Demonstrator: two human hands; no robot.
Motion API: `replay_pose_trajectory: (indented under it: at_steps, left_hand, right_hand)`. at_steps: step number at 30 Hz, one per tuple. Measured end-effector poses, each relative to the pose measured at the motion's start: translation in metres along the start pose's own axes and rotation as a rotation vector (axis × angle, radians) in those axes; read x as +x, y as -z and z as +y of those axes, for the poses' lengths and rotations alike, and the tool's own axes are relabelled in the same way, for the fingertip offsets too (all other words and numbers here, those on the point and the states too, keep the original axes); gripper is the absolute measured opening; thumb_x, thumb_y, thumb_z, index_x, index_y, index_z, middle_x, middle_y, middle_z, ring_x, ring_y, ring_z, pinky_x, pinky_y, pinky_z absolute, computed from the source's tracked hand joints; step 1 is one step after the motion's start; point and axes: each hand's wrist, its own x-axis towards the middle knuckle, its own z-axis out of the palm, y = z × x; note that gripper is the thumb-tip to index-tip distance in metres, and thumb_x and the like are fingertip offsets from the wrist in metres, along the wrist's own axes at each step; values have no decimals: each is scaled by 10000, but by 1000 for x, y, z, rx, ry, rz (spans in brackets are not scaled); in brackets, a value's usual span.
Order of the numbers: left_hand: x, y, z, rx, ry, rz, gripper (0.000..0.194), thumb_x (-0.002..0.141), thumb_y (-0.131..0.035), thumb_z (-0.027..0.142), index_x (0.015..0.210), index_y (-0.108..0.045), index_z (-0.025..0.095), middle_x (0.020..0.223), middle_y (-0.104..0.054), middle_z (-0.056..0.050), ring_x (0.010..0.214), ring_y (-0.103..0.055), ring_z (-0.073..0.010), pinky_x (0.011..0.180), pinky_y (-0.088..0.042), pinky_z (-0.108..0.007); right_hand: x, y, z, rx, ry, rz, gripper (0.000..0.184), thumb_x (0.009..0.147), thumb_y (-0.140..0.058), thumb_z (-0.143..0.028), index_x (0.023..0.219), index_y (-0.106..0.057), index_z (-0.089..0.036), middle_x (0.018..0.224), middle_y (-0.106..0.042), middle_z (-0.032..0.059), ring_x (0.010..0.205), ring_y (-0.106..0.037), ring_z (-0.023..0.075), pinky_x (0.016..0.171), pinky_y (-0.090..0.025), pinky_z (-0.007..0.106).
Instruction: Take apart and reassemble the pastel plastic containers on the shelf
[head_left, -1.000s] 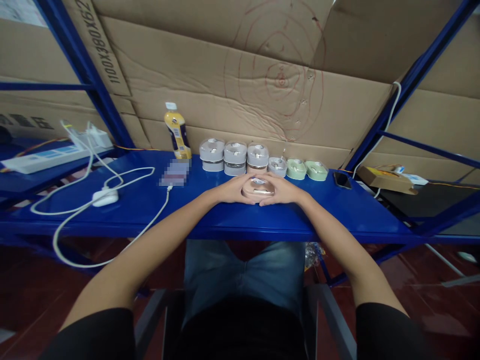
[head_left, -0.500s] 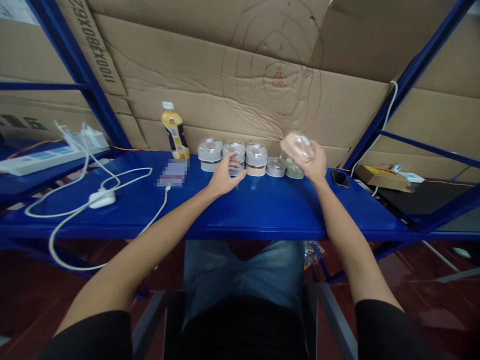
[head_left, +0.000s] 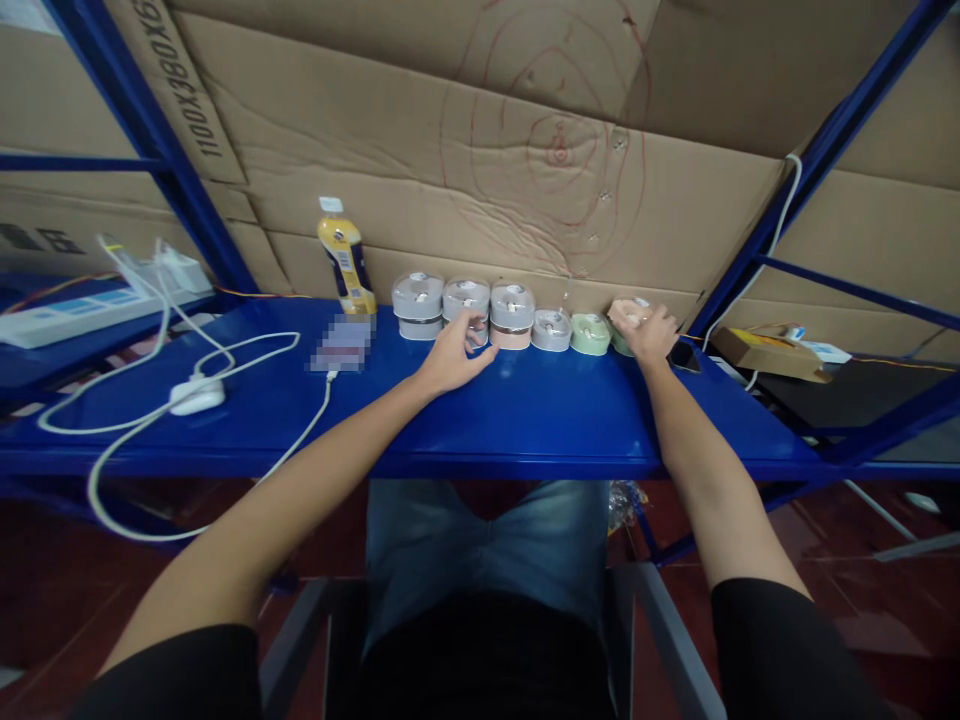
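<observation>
My right hand (head_left: 654,336) grips a peach-coloured round box (head_left: 627,311) with a clear lid, at the right end of a row of similar boxes. Under it sits a green box (head_left: 620,343), partly hidden by my fingers. My left hand (head_left: 454,356) has its fingers apart and holds nothing, just in front of a stack of two grey boxes (head_left: 465,295). Left of that stands another grey stack (head_left: 418,297). To its right, a grey box (head_left: 512,305) rests on a peach one (head_left: 511,339). A single grey box (head_left: 552,331) and a single green box (head_left: 590,335) follow.
Behind the row rises a cardboard wall (head_left: 360,130). A yellow drink bottle (head_left: 346,258), a blurred-out flat item (head_left: 341,343) and a white charger with cable (head_left: 197,396) are on the left of the blue table (head_left: 517,430). A phone (head_left: 685,357) lies at the right, near a small carton (head_left: 772,355).
My right hand has moved right and down with the peach box, from above the single green box to over the rightmost green one. My left hand has barely moved.
</observation>
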Motion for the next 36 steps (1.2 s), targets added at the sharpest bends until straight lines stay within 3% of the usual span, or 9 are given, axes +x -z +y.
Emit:
replay_pose_trajectory:
  at_steps: [4, 7, 10, 12, 16, 23, 27, 31, 36]
  left_hand:
    - [0, 1, 1, 18, 8, -19, 594, 885, -766, 417, 1409, -583, 204, 1287, -697, -184, 956, -738, -267, 801, -627, -441]
    - [0, 1, 1, 35, 17, -16, 583, 891, -762, 407, 1406, -581, 202, 1302, -700, -183, 954, -742, -260, 803, -632, -435]
    - [0, 0, 1, 48, 19, -16, 569, 898, -765, 407, 1396, -581, 203, 1316, -695, -176, 937, -738, -246, 791, -633, -419]
    - [-1, 0, 1, 48, 18, -28, 557, 902, -767, 408, 1385, -583, 201, 1323, -691, -174, 939, -736, -244, 787, -636, -413]
    - [-1, 1, 2, 58, 20, -39, 538, 913, -764, 409, 1369, -579, 192, 1338, -689, -173, 952, -738, -249, 801, -650, -423]
    - [-1, 0, 5, 86, 13, -52, 490, 907, -766, 386, 1319, -578, 201, 1305, -703, -148, 927, -737, -234, 778, -642, -401]
    - [-1, 0, 8, 84, 0, -69, 504, 900, -770, 381, 1329, -578, 200, 1303, -708, -150, 935, -737, -240, 775, -634, -403]
    - [-2, 1, 9, 74, -7, -104, 554, 886, -793, 429, 1344, -577, 205, 1310, -714, -145, 975, -739, -261, 796, -637, -424]
    - [-2, 0, 7, 36, -5, -152, 716, 838, -856, 530, 1407, -567, 206, 1361, -709, -170, 1093, -745, -319, 901, -647, -493]
  right_hand:
    - [-10, 11, -9, -35, 43, 66, 886, 884, -765, -638, 1505, -510, -60, 1578, -527, 378, 1432, -538, 523, 1171, -432, 683]
    - [-24, 20, -26, -2, 344, 67, 828, 968, -645, -568, 1593, -455, -60, 1745, -351, 353, 1584, -391, 521, 1255, -359, 701]
    - [-47, 21, -54, 87, 749, -184, 842, 944, -656, -468, 1666, -429, -100, 1826, -286, 265, 1671, -300, 474, 1347, -289, 651]
    - [-66, 15, -73, 82, 869, -335, 902, 884, -723, -423, 1682, -437, -114, 1848, -280, 229, 1698, -264, 471, 1388, -223, 636]
    - [-93, 9, -93, -11, 908, -476, 906, 851, -777, -379, 1660, -472, -111, 1808, -382, 239, 1682, -337, 458, 1392, -226, 617]
    - [-109, 47, -93, -48, 848, -359, 493, 1025, -573, -553, 1233, -734, -137, 1315, -745, 232, 1278, -673, 426, 1150, -494, 557]
    - [-122, 59, -98, -63, 663, -279, 660, 1029, -547, -669, 1322, -686, -95, 1372, -688, 296, 1305, -646, 473, 1085, -522, 569]
    - [-128, 61, -100, -135, 581, -440, 734, 979, -643, -660, 1447, -611, -96, 1437, -658, 307, 1316, -661, 506, 1083, -541, 591]
    - [-121, 63, -94, 75, 781, -632, 721, 881, -750, -475, 1467, -574, -94, 1494, -625, 285, 1357, -654, 454, 1150, -538, 568]
